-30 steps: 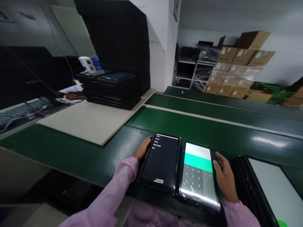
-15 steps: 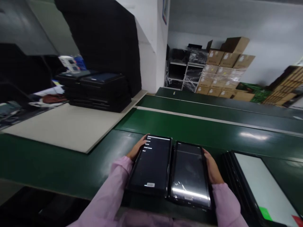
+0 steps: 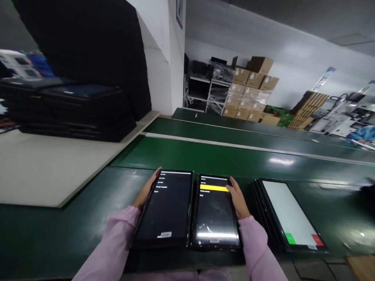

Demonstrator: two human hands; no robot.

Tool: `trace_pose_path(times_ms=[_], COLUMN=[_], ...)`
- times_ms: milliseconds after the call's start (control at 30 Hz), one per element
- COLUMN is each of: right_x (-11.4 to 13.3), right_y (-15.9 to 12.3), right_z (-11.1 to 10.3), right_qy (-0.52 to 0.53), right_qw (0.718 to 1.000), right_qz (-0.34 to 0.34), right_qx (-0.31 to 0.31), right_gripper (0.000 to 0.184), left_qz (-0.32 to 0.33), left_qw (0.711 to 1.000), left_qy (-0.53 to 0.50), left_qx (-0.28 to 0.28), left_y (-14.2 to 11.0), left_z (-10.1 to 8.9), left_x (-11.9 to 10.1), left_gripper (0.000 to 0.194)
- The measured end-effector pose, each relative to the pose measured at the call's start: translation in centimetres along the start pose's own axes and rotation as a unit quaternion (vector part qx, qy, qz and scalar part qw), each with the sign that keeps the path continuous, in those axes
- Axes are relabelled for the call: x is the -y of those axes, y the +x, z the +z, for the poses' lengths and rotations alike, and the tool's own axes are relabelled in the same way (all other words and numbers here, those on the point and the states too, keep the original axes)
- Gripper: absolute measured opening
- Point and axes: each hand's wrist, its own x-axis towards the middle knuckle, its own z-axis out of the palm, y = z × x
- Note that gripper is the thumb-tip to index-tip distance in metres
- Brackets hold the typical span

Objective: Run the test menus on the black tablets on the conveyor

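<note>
Two black tablets lie side by side at the front edge of the green bench. My left hand (image 3: pixel 147 190) grips the outer edge of the left tablet (image 3: pixel 168 208), whose dark screen shows a white text menu. Around the outer edge of the right tablet (image 3: pixel 216 216) is my right hand (image 3: pixel 238 198), its thumb on the screen at a yellow menu row. Glare crosses the lower part of that screen. Most fingers of both hands are hidden behind the tablets' edges. Right of my right hand stands a stack of tablets (image 3: pixel 285 208), the top one lit white with green and red corners.
Black devices (image 3: pixel 79 113) are piled on a pale board (image 3: pixel 52 166) at the left. A green conveyor belt (image 3: pixel 164 150) runs behind the tablets. Cartons (image 3: pixel 249 89) and a rack stand by the far wall. At the far right, a person's blue sleeve (image 3: pixel 361 133) shows.
The view has swung right. The right tablet's screen went from dark to a menu with one yellow row, and my right thumb has moved onto it. My left hand keeps its hold.
</note>
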Motion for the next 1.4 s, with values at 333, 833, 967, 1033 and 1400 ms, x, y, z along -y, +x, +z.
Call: trace_pose_path(times_ms=[333, 833, 967, 1033, 1400], right_x=[-1.9, -2.6, -3.1, -3.3, -0.5], right_y=[-0.7, -1.7, -1.7, -1.6, -4.4], right_z=[0.2, 0.0, -0.1, -0.1, -1.6], right_qy=[0.161, 0.158, 0.157, 0.164, 0.0], right_qw=[0.986, 0.987, 0.987, 0.986, 0.997], right_qz=[0.031, 0.009, 0.028, 0.03, 0.046], right_qx=[0.027, 0.008, 0.001, 0.005, -0.057], right_gripper=[0.07, 0.065, 0.065, 0.065, 0.063], left_qz=[0.067, 0.07, 0.052, 0.045, -0.002], left_qw=[0.996, 0.99, 0.987, 0.987, 0.995], left_qy=[0.06, 0.118, 0.14, 0.139, 0.043], left_qx=[-0.004, -0.039, -0.052, -0.06, -0.086], left_y=[-0.2, -0.5, -0.9, -1.0, -5.2], left_z=[-0.3, -1.1, -1.0, -1.0, -0.4], left_x=[-0.3, 1.2, 0.9, 0.8, -0.9], left_gripper=[0.079, 0.09, 0.091, 0.092, 0.078])
